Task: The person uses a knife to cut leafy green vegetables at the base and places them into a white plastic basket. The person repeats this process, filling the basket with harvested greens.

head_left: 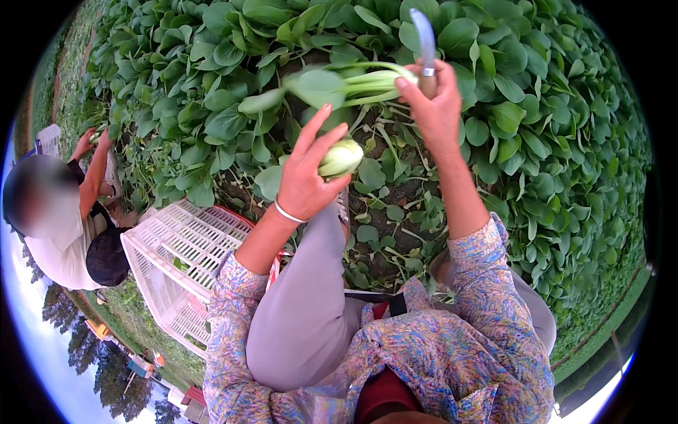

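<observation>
My left hand (312, 169) is closed around a pale green head of bok choy (341, 158), its cut base facing right. Raised at the upper right, my right hand (435, 103) grips both a harvesting knife (425, 40) and a second bok choy (371, 86). The knife's curved blade points up and away from me; part of its wooden handle shows between my fingers. Long stalks of the second plant stretch left, and its leaves are blurred above my left fingertips. Beneath my hands lies soil with loose leaves and trimmed stalks (394, 212).
Dense standing bok choy (556, 175) grows ahead and to the right. A white slatted plastic crate (175, 254) stands by my left knee, with some greens inside. Farther left a co-worker (63, 222) bends over the row, hands among the plants, near another crate (48, 139).
</observation>
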The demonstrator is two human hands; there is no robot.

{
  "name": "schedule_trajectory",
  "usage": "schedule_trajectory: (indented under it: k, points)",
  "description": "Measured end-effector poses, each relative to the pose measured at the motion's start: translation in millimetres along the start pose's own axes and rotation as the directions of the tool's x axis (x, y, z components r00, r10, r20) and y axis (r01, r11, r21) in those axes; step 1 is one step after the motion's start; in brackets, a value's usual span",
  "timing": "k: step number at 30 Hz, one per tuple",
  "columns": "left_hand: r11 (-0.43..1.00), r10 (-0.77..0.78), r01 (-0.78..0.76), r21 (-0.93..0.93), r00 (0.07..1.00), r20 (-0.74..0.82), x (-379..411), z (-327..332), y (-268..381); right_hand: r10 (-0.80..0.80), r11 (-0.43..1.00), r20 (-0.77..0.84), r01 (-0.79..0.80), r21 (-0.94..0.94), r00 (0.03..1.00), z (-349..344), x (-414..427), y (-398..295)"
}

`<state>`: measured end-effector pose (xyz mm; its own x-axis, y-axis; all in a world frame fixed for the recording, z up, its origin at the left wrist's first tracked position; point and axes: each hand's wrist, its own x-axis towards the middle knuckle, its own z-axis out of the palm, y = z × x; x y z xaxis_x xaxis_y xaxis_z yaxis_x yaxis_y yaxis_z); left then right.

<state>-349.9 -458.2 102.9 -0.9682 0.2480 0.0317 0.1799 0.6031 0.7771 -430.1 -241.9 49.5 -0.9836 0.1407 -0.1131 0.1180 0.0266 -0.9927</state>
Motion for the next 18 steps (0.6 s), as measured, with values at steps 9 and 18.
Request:
schedule_trajectory:
  k: [9,18]
  points:
    - [0.728,-0.253,0.439,-0.527,0.886,0.389,15,4,0,0.171,0.967,0.530,-0.245,0.073,0.830,16,-33,-55]
    - [0.734,-0.248,0.043,0.678,0.946,0.208,39,-14,-91,0.291,0.941,0.538,-0.135,-0.311,0.791,86,-12,96]
